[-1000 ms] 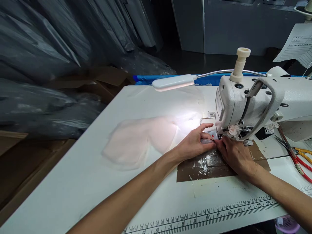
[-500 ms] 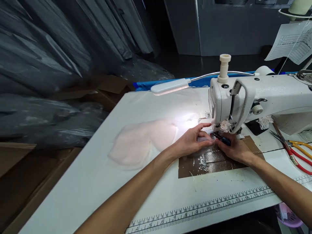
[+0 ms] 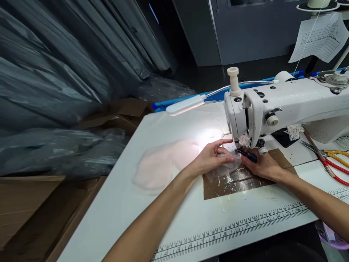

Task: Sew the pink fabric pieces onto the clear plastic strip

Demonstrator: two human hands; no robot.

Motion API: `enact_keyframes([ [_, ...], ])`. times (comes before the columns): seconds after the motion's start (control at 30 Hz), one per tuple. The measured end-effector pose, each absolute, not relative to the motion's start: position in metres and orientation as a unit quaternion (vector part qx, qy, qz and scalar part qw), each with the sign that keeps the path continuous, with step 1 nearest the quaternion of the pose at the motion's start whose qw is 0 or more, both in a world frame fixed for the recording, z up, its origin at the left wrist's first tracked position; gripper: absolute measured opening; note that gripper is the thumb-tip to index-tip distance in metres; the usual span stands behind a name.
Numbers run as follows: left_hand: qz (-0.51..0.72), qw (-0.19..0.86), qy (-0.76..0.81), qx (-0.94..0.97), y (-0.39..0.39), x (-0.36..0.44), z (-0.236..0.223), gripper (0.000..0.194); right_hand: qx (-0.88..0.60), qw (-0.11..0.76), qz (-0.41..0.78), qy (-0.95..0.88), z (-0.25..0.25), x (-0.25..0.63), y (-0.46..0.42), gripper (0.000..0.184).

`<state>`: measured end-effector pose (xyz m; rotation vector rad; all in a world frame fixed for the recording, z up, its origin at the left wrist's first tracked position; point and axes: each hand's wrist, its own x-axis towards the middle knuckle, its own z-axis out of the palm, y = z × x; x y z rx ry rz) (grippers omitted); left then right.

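Note:
My left hand pinches a piece of sheer, pale fabric just left of the needle area of the white sewing machine. In my right hand is a pair of dark thread snips, its blades pointing left to the edge of that fabric. The tips of both hands are close together, in front of the presser foot, which is mostly hidden. Brown tape covers the table under my hands. Behind my left forearm lies a pale pink, sheer cut piece, flat on the white table.
A lit lamp on a flexible neck shines on the work. Red-handled scissors and a yellow-handled pair lie at the right. A printed ruler runs along the front edge. Cardboard boxes and plastic-covered goods stand left.
The camera view has turned slightly. More of the sheer fabric shows below my left fingers now. Both hands keep nearly the same place by the needle, the snips still in my right.

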<state>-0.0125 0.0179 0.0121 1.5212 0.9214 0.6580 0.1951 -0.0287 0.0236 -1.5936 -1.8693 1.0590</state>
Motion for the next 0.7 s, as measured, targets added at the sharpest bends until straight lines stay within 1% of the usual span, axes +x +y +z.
enact_keyframes([
  [0.1,0.290,0.601,0.391,0.634,0.017,-0.010,0.011,0.068,-0.573,0.226,0.387,-0.687,0.025,0.197,-0.030,0.032],
  [0.13,0.292,0.605,0.388,0.631,0.017,-0.010,0.011,0.068,-0.568,0.220,0.384,-0.694,0.026,0.197,-0.031,0.034],
  [0.23,0.299,0.611,0.384,0.624,0.016,-0.008,0.010,0.070,-0.567,0.189,0.357,-0.718,0.030,0.196,-0.033,0.047],
  [0.27,0.303,0.611,0.384,0.622,0.016,-0.007,0.010,0.071,-0.574,0.178,0.343,-0.722,0.031,0.195,-0.034,0.047],
  [0.4,0.305,0.610,0.399,0.613,0.015,-0.006,0.012,0.071,-0.596,0.136,0.296,-0.734,0.032,0.190,-0.035,0.033],
  [0.5,0.301,0.605,0.415,0.609,0.013,-0.005,0.015,0.073,-0.597,0.119,0.270,-0.746,0.029,0.189,-0.036,0.032],
  [0.7,0.299,0.598,0.426,0.609,0.010,-0.001,0.022,0.070,-0.587,0.118,0.198,-0.776,0.018,0.192,-0.036,0.032],
])
